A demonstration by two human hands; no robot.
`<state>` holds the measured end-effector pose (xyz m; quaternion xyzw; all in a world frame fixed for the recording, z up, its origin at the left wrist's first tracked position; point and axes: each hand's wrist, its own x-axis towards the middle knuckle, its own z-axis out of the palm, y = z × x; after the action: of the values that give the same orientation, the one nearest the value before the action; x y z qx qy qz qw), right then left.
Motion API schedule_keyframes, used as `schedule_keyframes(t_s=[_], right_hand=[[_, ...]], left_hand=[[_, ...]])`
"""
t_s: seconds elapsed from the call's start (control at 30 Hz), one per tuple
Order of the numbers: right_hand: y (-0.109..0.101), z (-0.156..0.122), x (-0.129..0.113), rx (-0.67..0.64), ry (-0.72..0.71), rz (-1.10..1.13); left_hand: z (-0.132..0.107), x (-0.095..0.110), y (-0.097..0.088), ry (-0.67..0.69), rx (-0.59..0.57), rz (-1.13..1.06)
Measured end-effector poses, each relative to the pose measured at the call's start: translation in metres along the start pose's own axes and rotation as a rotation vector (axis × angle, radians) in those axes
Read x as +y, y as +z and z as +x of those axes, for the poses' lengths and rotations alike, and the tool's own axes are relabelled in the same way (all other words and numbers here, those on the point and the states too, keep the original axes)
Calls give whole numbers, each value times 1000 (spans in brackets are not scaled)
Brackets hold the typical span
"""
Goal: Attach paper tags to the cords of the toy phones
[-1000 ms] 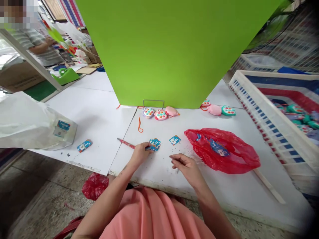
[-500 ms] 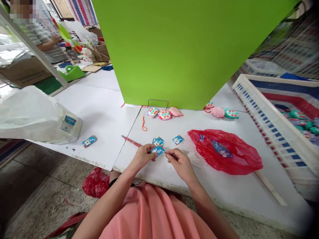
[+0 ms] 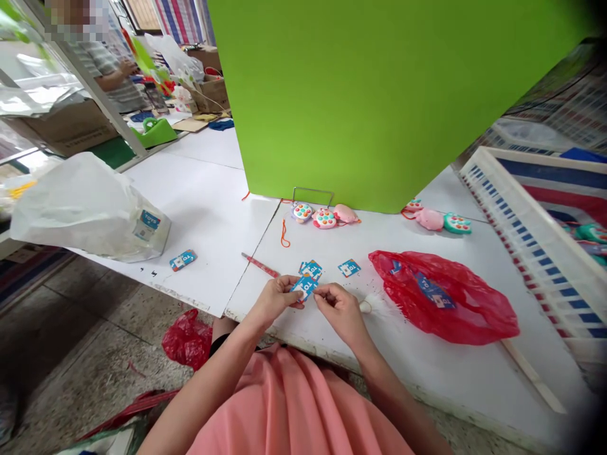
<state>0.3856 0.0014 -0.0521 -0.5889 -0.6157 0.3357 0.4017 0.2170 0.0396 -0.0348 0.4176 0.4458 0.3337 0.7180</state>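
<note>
My left hand [image 3: 275, 298] and my right hand [image 3: 337, 308] meet over the white table [image 3: 427, 373], both pinching one small blue toy tag [image 3: 304, 286] between their fingertips. Just beyond it lies a small pile of the same blue tags [image 3: 311, 270], with one more tag [image 3: 349, 268] to its right. A red-handled tool [image 3: 260, 265] lies on the table left of my left hand. A white tuft of thin plastic fasteners [image 3: 372, 306] rests beside my right hand.
A red plastic bag [image 3: 450, 303] holding more tags lies to the right. Small toy phones [image 3: 325, 218] sit against a green board [image 3: 379, 95]. A white crate [image 3: 535, 246] stands at right, a white bag [image 3: 90, 208] and loose tag [image 3: 183, 260] at left. Another person stands far left.
My left hand picked a blue tag off the pile and lifted it toward me. My right hand came in to pinch the same tag. The view shifted slightly.
</note>
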Motion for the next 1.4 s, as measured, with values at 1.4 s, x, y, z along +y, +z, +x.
schedule_keyframes(t_s=[1.4], right_hand=[[12,-2,-22,-109,307,796]], left_hand=[[-11,-2,3,294,-35,-8]])
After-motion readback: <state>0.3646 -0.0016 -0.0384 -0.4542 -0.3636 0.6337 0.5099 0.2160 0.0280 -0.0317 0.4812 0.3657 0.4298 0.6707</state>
